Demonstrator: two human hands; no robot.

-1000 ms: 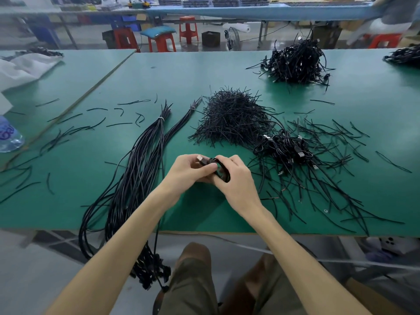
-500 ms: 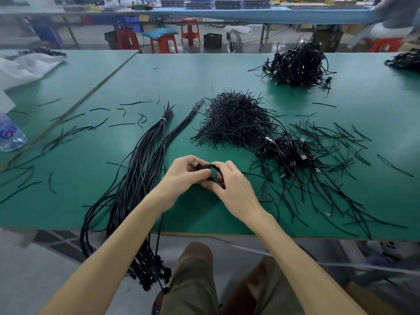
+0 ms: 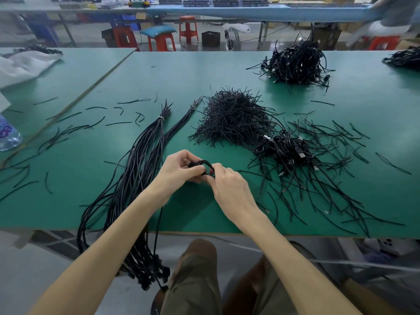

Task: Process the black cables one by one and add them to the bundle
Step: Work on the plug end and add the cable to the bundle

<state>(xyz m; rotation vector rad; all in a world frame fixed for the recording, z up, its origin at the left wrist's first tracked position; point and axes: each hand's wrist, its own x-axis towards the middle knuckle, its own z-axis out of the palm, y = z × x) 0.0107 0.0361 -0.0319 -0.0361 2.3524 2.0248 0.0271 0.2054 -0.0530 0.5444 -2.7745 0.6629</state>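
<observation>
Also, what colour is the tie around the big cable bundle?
The tie is white, clearest in the head view.

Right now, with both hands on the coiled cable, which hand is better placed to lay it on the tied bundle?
Left, probably. The left hand sits right beside the bundle, which lies on its side of the coiled cable; the right hand would have to cross over.

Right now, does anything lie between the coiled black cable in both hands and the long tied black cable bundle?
Nothing visible does. The left hand and right hand pinch the coiled black cable; the long tied bundle lies just left of them on the green table.
</observation>
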